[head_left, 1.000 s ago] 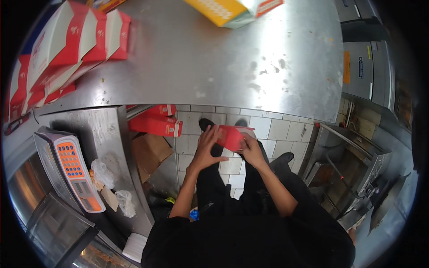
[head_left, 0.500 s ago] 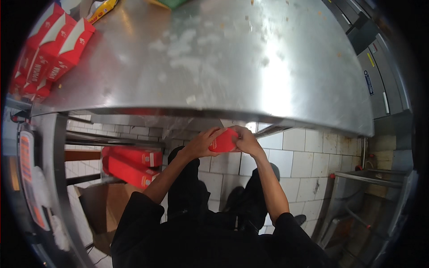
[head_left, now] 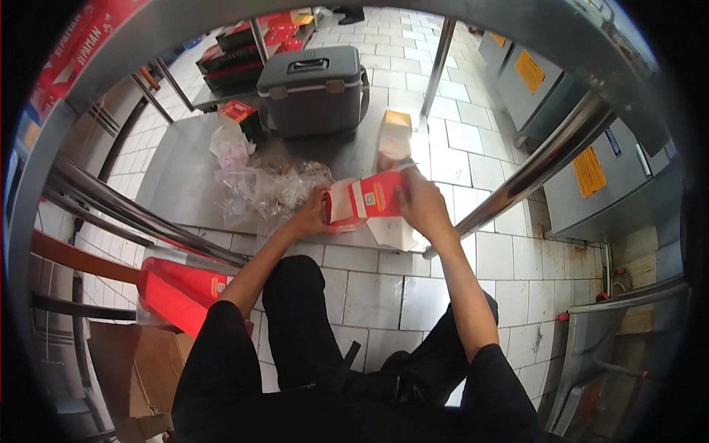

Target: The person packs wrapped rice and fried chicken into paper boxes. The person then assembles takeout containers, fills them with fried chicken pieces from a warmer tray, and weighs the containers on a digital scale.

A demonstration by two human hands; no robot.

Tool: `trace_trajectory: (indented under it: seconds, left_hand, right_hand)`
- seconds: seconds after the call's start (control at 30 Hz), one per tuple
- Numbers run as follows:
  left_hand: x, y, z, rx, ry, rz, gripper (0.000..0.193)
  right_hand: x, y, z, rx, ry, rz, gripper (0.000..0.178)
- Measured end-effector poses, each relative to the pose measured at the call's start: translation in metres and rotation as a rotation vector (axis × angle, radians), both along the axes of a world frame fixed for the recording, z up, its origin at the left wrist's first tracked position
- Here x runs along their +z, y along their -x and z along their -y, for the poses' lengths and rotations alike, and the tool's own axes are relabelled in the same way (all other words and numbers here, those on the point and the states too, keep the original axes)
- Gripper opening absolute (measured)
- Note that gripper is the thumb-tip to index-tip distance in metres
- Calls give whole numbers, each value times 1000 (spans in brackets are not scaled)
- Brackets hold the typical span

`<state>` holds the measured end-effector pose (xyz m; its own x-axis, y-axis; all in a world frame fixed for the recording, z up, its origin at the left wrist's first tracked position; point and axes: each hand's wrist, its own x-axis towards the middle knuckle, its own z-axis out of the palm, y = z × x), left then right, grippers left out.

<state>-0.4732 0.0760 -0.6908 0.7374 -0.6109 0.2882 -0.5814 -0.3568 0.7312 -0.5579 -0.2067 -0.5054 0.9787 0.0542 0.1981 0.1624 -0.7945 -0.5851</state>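
Observation:
A red and white food carton (head_left: 380, 193), its cream-coloured flaps showing, is held between my two hands. Its left end is gripped by my left hand (head_left: 314, 214), fingers closed around the edge. My right hand (head_left: 427, 205) is closed on the right end. Beneath that hand a cream-coloured carton piece (head_left: 391, 233) shows at the front edge of the low metal shelf (head_left: 173, 173); whether it joins the held carton I cannot tell. Just beyond stands a cream and yellow box (head_left: 395, 133). A clear plastic bag (head_left: 258, 193) lies crumpled to the left.
A dark grey cooler box (head_left: 310, 96) stands farther back on the shelf, with a red and green box (head_left: 242, 118) beside it. Metal table legs (head_left: 535, 173) flank my arms. Flat red cartons (head_left: 173, 299) and a brown cardboard box (head_left: 140, 365) are at lower left.
The view has dipped from the tabletop to the low shelf beneath it. My hands have moved slightly up in the picture and apart, and more of the carton shows between them.

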Motion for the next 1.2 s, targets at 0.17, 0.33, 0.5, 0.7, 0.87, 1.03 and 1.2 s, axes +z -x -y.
trace_trajectory:
  seconds: [0.17, 0.33, 0.5, 0.7, 0.87, 1.03, 1.2]
  left_hand:
    - [1, -25, -12, -64, -14, -185, 116]
    - [46, -35, -3, 109, 118, 345, 83]
    - [114, -127, 57, 245, -34, 500, 27]
    - [182, -200, 122, 277, -613, 659, 34]
    - [185, -235, 178, 459, -859, 381, 62]
    - [131, -264, 158, 619, -917, 721, 71]
    - [126, -265, 146, 524, -825, 756, 66]
  right_hand:
    - [-5, -17, 4, 21, 95, 288, 15]
    - [-3, -24, 22, 42, 298, 228, 25]
    - [-79, -30, 6, 81, 568, 172, 15]
    - [-136, -3, -24, 84, 489, 270, 28]
    - [-114, 30, -17, 202, 324, 431, 39]
    - [-96, 24, -28, 322, 200, 435, 25]
    - [-86, 38, -21, 284, 64, 396, 22]
